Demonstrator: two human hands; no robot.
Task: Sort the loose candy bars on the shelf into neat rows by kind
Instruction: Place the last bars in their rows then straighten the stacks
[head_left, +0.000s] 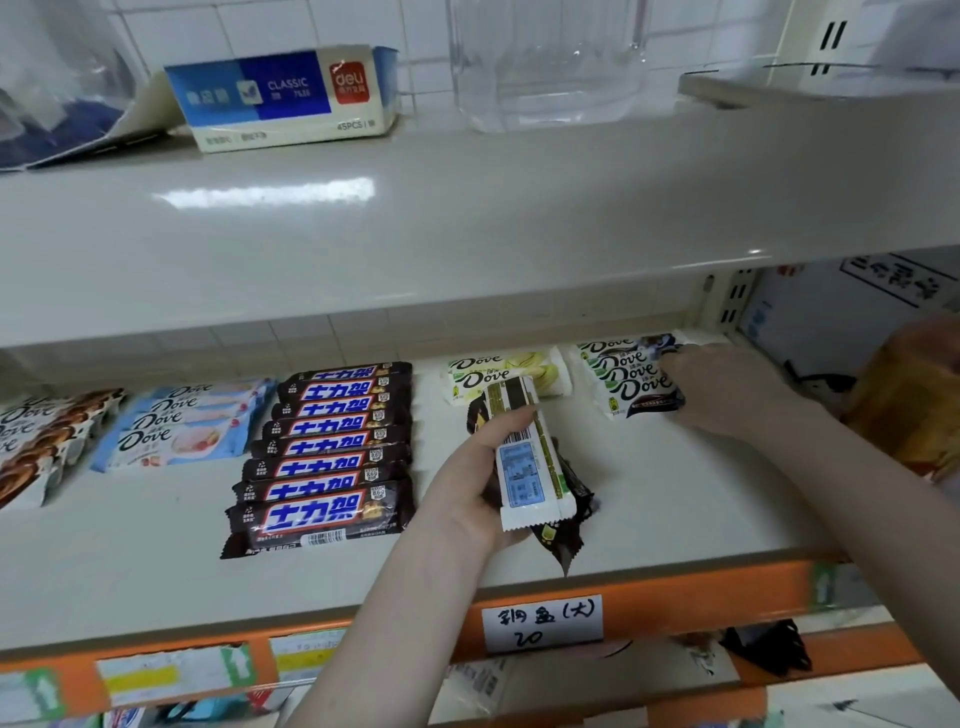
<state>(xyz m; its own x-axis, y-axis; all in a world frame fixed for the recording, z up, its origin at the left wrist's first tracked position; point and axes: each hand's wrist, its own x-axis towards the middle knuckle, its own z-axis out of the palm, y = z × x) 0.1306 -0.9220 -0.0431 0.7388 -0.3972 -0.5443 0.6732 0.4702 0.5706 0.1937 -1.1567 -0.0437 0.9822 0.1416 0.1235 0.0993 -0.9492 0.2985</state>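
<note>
Mid-sort: left hand (470, 478) grasps a handful of mixed bars (530, 467), right hand (727, 389) fingers rest released, squaring the Dove row (626, 376) near the shelf (675, 493) back-right corner; next, place held bars by kind.

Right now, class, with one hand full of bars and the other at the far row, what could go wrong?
1. The left hand grips several mixed bars, a white wrapper over dark brown ones; one could slip out.
2. The right hand rests on the white-and-brown Dove row and may knock it crooked.
3. The held bunch hangs near the shelf's orange front edge, so a dropped bar may fall off.
</note>
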